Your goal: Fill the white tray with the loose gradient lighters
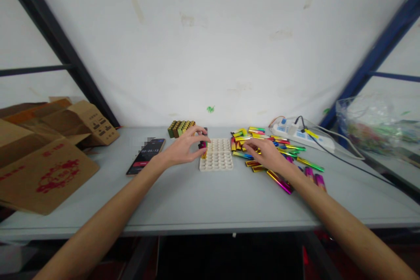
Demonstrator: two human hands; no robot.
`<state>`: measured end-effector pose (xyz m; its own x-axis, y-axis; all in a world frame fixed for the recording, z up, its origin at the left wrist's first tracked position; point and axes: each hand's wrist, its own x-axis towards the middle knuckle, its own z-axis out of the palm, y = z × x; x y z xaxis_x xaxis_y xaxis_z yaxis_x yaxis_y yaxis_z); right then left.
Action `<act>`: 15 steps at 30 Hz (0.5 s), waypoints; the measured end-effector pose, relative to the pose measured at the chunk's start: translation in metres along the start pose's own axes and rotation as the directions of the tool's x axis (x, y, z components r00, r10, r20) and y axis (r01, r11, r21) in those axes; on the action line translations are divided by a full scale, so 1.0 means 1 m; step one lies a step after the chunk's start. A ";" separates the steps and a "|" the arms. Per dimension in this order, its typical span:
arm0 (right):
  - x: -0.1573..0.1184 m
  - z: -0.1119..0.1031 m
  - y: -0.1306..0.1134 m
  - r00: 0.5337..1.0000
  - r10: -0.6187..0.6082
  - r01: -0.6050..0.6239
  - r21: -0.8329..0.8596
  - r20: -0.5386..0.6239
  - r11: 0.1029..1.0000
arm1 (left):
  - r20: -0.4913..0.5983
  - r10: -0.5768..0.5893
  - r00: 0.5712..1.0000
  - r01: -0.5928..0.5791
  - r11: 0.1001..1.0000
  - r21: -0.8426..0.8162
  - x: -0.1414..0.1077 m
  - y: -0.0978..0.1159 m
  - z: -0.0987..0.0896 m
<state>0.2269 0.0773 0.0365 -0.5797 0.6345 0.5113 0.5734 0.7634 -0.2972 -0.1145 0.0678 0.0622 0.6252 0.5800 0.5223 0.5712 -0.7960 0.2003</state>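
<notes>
A white tray (218, 162) with rows of round holes lies in the middle of the table. My left hand (183, 146) is at its left edge, thumb and forefinger apart around a few small dark, pink and yellow pieces (204, 155); whether it touches them is unclear. To the right, my right hand (267, 153) reaches over a loose pile of shiny foil-coloured tubes (278, 181) in gold, green, red and purple. Its thumb and forefinger come together at the end of a gold tube (242, 138). The other fingers are partly hidden.
Behind my left hand stands a block of upright gold-topped tubes (177, 127). A phone (146, 156) showing a timer lies left of it. Cardboard boxes (62, 170) fill the left end. A power strip (315, 140) with cables and a clear plastic bag (377, 127) are at the right.
</notes>
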 end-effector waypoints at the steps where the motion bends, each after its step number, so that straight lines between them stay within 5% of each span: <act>1: 0.000 0.001 0.004 1.000 0.001 -0.001 -0.015 -0.028 1.000 | 0.001 0.006 1.000 -0.006 1.000 0.002 0.000 0.000 0.001; 4: -0.002 0.004 0.015 0.999 -0.008 0.004 -0.091 -0.043 0.996 | 0.002 0.021 1.000 -0.021 0.999 0.028 0.000 0.000 0.005; 12: -0.004 0.008 0.017 0.967 0.058 -0.019 -0.157 0.246 0.987 | -0.050 0.013 0.999 -0.007 0.994 0.111 -0.002 -0.004 0.016; 15: -0.003 0.007 0.010 0.956 0.116 -0.072 -0.169 0.270 0.983 | -0.107 -0.002 0.994 0.014 0.994 0.112 -0.002 -0.001 0.017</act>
<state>0.2301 0.0843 0.0261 -0.6437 0.7280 0.2361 0.7033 0.6843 -0.1926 -0.1073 0.0708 0.0470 0.5637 0.5598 0.6073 0.6358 -0.7635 0.1136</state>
